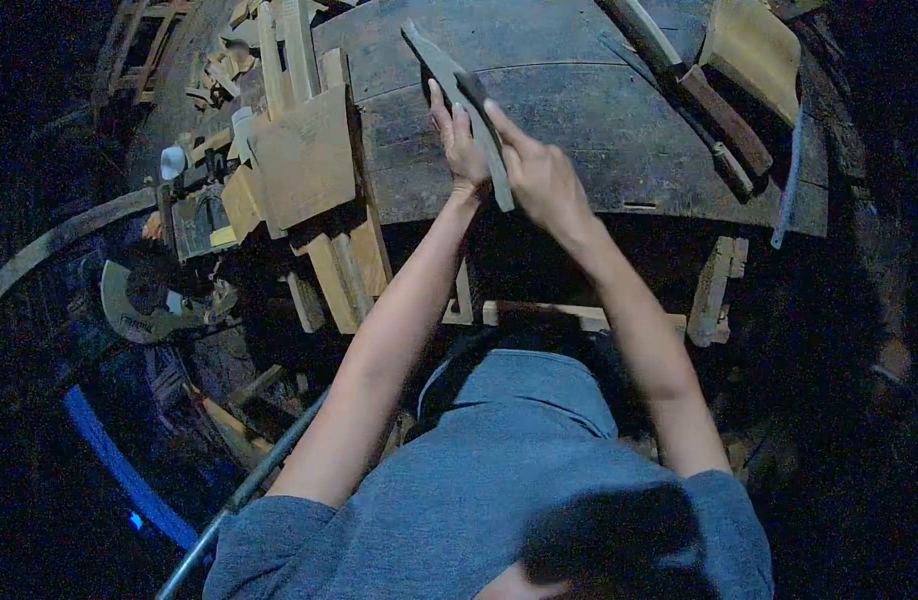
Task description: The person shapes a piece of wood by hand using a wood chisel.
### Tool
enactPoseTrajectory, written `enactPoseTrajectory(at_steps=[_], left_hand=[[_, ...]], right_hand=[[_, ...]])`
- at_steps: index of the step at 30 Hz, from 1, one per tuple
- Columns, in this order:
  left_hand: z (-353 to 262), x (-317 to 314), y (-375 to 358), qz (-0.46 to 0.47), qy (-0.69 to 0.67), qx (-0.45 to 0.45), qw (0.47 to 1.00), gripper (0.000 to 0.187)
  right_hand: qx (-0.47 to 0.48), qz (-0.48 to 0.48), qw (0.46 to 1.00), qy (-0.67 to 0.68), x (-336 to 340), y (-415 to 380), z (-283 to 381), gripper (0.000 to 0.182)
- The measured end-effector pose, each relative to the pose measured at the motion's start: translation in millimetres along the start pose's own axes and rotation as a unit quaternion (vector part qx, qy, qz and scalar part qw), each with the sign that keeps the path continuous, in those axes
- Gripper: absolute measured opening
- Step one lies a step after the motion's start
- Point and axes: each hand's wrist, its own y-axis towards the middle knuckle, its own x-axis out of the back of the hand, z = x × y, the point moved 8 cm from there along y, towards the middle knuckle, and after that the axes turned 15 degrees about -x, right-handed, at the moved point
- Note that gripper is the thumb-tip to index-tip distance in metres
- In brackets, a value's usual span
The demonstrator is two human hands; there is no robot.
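A long, thin, curved wooden piece (pixel 444 72), greyish and tapering at its far end, is held tilted over the workbench. My left hand (pixel 463 150) grips it from the left side, with the thumb on its face and the fingers partly behind it. On its right edge lies a small dark flat pad (pixel 473 92), pressed there under the extended index finger of my right hand (pixel 547 182). The other right fingers are curled and mostly hidden; I cannot tell what the pad is made of.
The dark workbench (pixel 599 130) carries a saw-like blade with a brown wooden handle (pixel 727 120) and a pale board (pixel 754 55) at the right. Wooden boards (pixel 304 160) and offcuts crowd the left side. A round-guarded power tool (pixel 139 310) sits lower left, near a metal pipe (pixel 249 485).
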Motion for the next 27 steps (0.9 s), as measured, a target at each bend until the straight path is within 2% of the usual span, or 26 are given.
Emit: enactPoseTrajectory(at_steps=[3, 8, 12, 14, 17, 18, 19, 23, 25, 26, 27], left_hand=[[-6.0, 1.7, 0.7, 0.018, 0.052, -0.005, 0.998, 0.054], [-15.8, 0.0, 4.8, 0.002, 0.029, 0.002, 1.0, 0.054], [-4.1, -1.1, 0.9, -0.009, 0.005, -0.005, 1.0, 0.054], [2.0, 2.8, 1.6, -0.005, 0.022, -0.016, 1.0, 0.054], [-4.3, 2.2, 2.4, 0.015, 0.05, -0.025, 0.998, 0.054], [-4.2, 1.2, 3.0, -0.005, 0.008, 0.013, 1.0, 0.054], [-4.3, 1.1, 5.1, -0.009, 0.009, 0.013, 1.0, 0.054], [-5.3, 3.9, 3.1, 0.017, 0.11, -0.026, 0.993, 0.05], [4.0, 0.6, 2.0, -0.005, -0.021, 0.027, 0.999, 0.055], [-5.2, 1.8, 4.2, 0.013, 0.075, -0.03, 0.997, 0.055], [-10.8, -0.7, 4.9, 0.013, 0.072, -0.033, 0.997, 0.055]], right_hand=[[-0.003, 0.011, 1.0, -0.013, 0.0, 14.9, 5.6, 0.049], [-0.015, 0.022, 0.999, -0.03, 0.3, -30.1, -8.5, 0.051], [-0.017, 0.01, 0.997, -0.072, 2.0, 10.9, 15.8, 0.051], [0.012, -0.01, 0.994, -0.107, 3.0, 27.0, 29.8, 0.051], [0.029, -0.036, 0.987, -0.157, 2.7, 14.5, 22.1, 0.051], [0.032, -0.035, 0.986, -0.16, 5.6, 8.0, 21.9, 0.051], [0.024, -0.024, 0.984, -0.173, 7.8, 1.2, 19.9, 0.05], [0.023, 0.003, 0.977, -0.21, 18.9, 7.6, 33.2, 0.05], [0.02, 0.003, 0.978, -0.207, 20.3, 9.1, 31.6, 0.05], [0.023, -0.001, 0.98, -0.197, 18.6, 8.6, 28.5, 0.049], [0.029, -0.005, 0.982, -0.187, 17.6, 8.7, 26.6, 0.049]])
